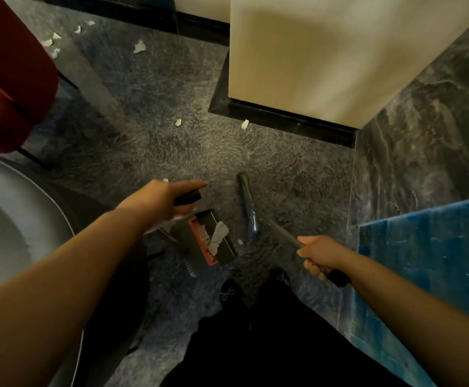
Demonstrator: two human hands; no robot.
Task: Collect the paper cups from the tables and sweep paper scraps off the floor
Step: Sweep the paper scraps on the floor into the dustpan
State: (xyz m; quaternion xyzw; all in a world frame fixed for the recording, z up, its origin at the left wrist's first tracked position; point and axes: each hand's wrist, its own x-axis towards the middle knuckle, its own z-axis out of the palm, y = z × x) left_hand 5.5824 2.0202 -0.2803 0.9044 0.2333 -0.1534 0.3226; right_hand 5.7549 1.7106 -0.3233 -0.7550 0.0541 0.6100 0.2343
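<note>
Left hand (163,201) curls round the black dustpan handle (187,197), index finger stretched forward, and the dustpan (208,238) hangs below it, tipped, with a torn white scrap (218,236) lying inside. Right hand (318,254) grips the broom stick (282,234) firmly, the broom head (248,208) down on the carpet (269,163) just beside the pan's right edge. One tiny scrap sits between pan and broom. Further out, two more scraps (178,122) wait near the dark base of the pillar (283,118), and a cluster (139,47) lies toward the far left by the red chair (9,79). Best play, I'd say: set the pan's lip flat to the carpet, draw short strokes toward it, keep it level so nothing spills.
</note>
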